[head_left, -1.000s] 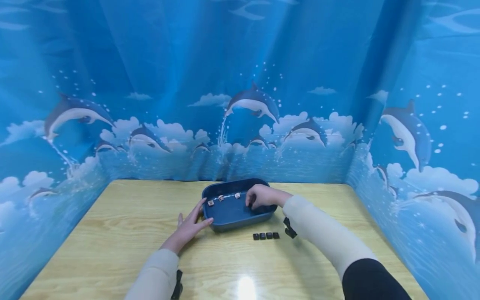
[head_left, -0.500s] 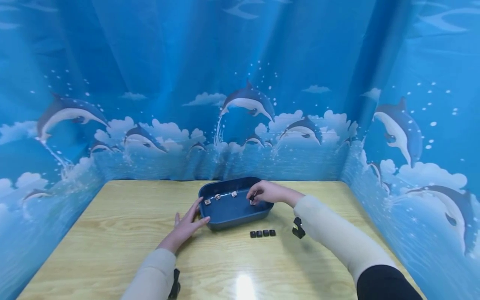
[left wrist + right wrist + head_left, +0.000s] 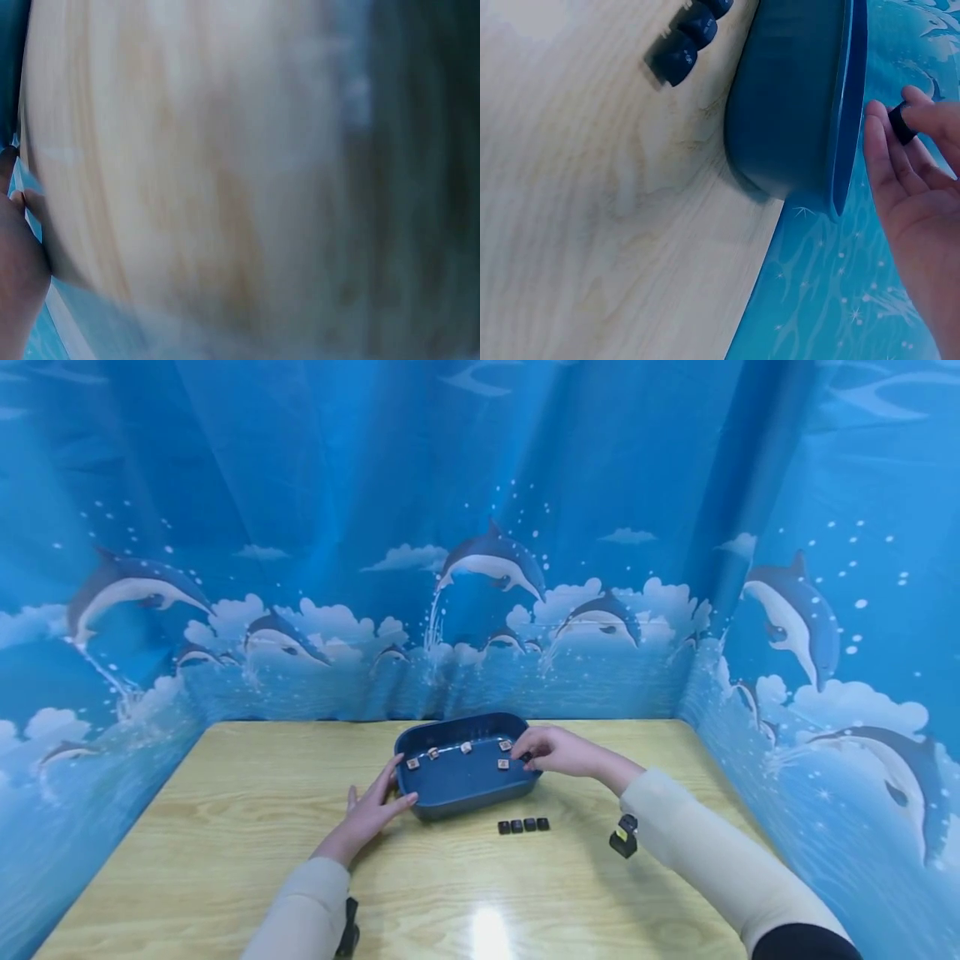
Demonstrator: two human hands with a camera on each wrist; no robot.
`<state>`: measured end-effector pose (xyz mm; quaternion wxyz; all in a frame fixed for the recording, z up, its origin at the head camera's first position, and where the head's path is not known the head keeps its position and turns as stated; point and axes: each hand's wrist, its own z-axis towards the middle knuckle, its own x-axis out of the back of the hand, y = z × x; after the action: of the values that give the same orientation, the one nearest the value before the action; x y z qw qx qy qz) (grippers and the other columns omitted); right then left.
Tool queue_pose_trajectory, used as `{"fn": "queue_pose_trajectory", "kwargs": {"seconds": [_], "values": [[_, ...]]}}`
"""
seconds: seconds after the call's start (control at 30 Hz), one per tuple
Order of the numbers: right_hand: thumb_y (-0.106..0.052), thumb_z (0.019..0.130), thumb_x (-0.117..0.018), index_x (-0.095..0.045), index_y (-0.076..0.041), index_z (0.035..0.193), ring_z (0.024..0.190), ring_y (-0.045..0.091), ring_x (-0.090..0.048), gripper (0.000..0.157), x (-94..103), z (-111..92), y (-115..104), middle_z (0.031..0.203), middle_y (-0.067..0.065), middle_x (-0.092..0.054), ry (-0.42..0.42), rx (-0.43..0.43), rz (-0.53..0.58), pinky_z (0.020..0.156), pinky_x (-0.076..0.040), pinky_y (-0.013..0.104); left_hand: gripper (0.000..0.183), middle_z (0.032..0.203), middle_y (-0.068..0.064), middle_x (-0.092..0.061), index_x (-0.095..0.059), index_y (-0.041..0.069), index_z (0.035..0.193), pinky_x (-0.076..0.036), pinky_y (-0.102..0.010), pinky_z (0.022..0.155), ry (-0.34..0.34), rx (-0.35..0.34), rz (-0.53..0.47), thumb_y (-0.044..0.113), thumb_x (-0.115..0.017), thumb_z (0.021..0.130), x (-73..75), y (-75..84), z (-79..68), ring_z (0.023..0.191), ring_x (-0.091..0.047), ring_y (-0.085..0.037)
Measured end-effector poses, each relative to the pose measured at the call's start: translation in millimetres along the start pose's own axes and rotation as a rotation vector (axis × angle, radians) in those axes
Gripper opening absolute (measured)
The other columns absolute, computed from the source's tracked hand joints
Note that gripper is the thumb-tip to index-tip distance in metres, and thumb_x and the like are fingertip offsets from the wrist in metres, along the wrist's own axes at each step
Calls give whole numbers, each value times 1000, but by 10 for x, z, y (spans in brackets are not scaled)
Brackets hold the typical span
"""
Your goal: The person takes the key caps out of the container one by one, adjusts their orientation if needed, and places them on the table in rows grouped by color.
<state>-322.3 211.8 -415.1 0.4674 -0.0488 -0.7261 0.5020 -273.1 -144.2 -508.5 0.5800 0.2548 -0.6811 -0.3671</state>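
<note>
1. Four black keys (image 3: pixel 517 826) sit in a row on the wood-grain surface (image 3: pixel 262 827), between four and five o'clock from the smooth blue tray (image 3: pixel 457 783).
2. Five pale, squarish pieces (image 3: pixel 503 764) lie inside it.
3. At eight o'clock, the left hand (image 3: pixel 367 814), thumb and fingers spread, touches the tray.
4. At three o'clock, the right hand (image 3: pixel 567 752) pinches one more black key (image 3: pixel 903 124); the right wrist view shows only three row keys.

A screened-off booth, in what kind of building cannot be told. A blue curtain (image 3: pixel 345 485), printed with leaping dolphins (image 3: pixel 491 550), white clouds (image 3: pixel 667 610) and water (image 3: pixel 465 685), hangs along the far, left and right sides, close about a table (image 3: pixel 225 827) with a pale wood-grain top, lit to a bright glare (image 3: pixel 491 935) at the near side.
</note>
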Motion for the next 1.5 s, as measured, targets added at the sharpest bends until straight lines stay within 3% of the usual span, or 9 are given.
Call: {"fn": "queue_pose_trajectory", "kwargs": {"seconds": [0.13,0.23,0.43,0.7,0.87,1.23,1.5], "values": [[0,86,-71,-71,-1,111,97,20,-62,25,-18,-109,43,116,8,-60,64,14,-31,83,-55,29,82,152,-21,-31,-12,25,158,22,-60,107,4,7,13,45,-60,95,-1,-2,0,142,-24,-41],[-1,83,-75,-72,1,109,93,19,-61,26,-43,-186,83,112,7,-61,107,11,-15,81,-55,29,82,152,-22,-32,-12,25,158,22,-61,107,5,11,13,44,-60,95,-1,-4,1,142,-25,-41],[-2,83,-75,-73,-1,109,90,18,-60,26,-118,-359,196,109,5,-62,163,-6,3,78,-55,29,82,152,-23,-32,-12,24,158,22,-61,107,-2,5,13,45,-60,95,1,-1,11,141,-25,-41],[-1,84,-73,-69,5,112,88,17,-64,29,-276,-508,346,108,9,-65,201,-38,108,77,-56,28,81,153,-21,-31,-10,24,158,22,-61,107,-11,10,12,44,-59,96,17,5,11,142,-23,-42],[-4,82,-76,-70,3,110,92,17,-65,29,-380,-591,396,105,7,-68,249,-99,99,82,-55,27,82,153,-21,-30,-10,25,158,22,-61,107,-18,16,15,46,-59,95,18,7,13,142,-22,-42],[-1,78,-77,-74,0,101,85,17,-66,23,-573,-716,524,98,10,-72,319,-223,114,74,-56,27,81,154,-21,-29,-10,23,158,21,-61,107,-10,13,22,44,-58,96,19,18,7,142,-22,-42],[-3,75,-81,-75,-4,97,82,17,-61,22,-649,-721,608,87,0,-64,357,-169,36,74,-54,25,81,154,-20,-30,-10,24,158,21,-61,107,-15,16,22,45,-58,96,14,31,7,142,-22,-42]]}}
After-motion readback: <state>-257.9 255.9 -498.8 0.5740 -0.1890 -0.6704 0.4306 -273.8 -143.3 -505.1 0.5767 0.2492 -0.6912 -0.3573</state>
